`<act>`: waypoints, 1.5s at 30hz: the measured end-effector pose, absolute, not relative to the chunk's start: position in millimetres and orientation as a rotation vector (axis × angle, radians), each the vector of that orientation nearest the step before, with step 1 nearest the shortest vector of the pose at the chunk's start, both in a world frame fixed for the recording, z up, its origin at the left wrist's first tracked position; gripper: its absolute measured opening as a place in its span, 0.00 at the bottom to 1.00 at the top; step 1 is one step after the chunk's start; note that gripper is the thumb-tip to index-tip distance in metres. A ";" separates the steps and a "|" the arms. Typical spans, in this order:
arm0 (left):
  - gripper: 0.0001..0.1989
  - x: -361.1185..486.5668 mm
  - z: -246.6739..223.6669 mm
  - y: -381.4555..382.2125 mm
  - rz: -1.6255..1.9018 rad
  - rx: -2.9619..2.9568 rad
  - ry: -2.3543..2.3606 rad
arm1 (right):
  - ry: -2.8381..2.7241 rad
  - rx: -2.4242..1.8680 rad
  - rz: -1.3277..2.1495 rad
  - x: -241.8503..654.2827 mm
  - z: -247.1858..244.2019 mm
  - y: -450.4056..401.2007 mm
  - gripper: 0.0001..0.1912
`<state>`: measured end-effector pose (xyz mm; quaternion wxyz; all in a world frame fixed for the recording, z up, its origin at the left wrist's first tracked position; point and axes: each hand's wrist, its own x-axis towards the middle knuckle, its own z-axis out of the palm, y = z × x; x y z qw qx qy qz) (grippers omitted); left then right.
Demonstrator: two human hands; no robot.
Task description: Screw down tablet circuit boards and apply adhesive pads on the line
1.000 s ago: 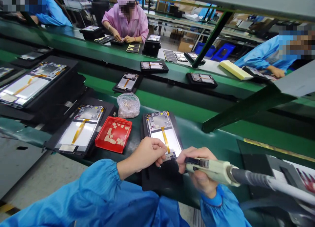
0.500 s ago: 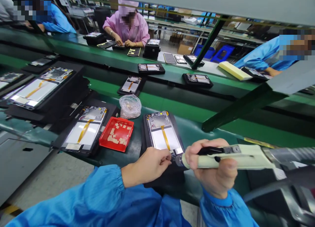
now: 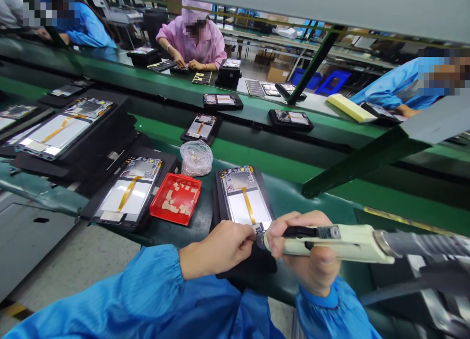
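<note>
My right grip (image 3: 306,248) closes around a cream-coloured electric screwdriver (image 3: 330,241), wrapped round the barrel so the narrow tip comes in low, apparently to keep a heavy, hose-fed tool steady on a small spot. The tip sits at the lower edge of an opened tablet (image 3: 244,202), just beside my left grip (image 3: 216,243). Its curled fingers (image 3: 246,235) work at the same spot; what they touch is hidden, so I cannot tell whether that grip holds a part or only steadies the unit.

The tablet lies directly ahead of both grips, its insides exposed and a yellow ribbon cable (image 3: 248,206) running down its middle. It rests on a black holder (image 3: 244,266), likely there to keep it from sliding on the green desk (image 3: 312,209).

Left of the grips, within easy reach, a red tray (image 3: 175,199) holds tan scraps, and a clear plastic bag of small metal parts (image 3: 196,158) sits just beyond it. A second opened tablet (image 3: 128,192) lies further left.

Further ahead, more tablets sit along a parallel line, where a co-worker in a pink smock (image 3: 193,40) works with both hands. Another co-worker's blue sleeve (image 3: 389,86) reaches in at far right.
</note>
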<state>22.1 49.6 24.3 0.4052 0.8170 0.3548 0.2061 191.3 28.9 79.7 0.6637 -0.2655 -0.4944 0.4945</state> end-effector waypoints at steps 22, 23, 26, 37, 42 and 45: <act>0.08 18.7 27.5 51.3 0.564 1.936 0.931 | -1.134 -0.594 1.095 189.8 85.0 31.4 0.18; 0.09 18.5 28.4 51.0 0.547 1.977 0.931 | -1.143 -0.592 1.102 189.3 84.5 30.7 0.18; 0.10 16.0 29.5 51.5 0.508 2.056 0.916 | -1.192 -0.580 1.114 188.5 79.8 28.0 0.18; 0.04 2.0 27.0 73.9 0.664 0.823 0.994 | -1.307 -0.672 1.101 191.0 53.7 31.8 0.16; 0.03 3.8 25.9 68.8 0.671 0.783 0.976 | -1.339 -0.716 1.156 193.7 45.2 28.7 0.16; 0.02 5.9 21.2 63.1 0.667 0.895 0.986 | -1.360 -0.768 1.151 197.4 41.0 21.0 0.18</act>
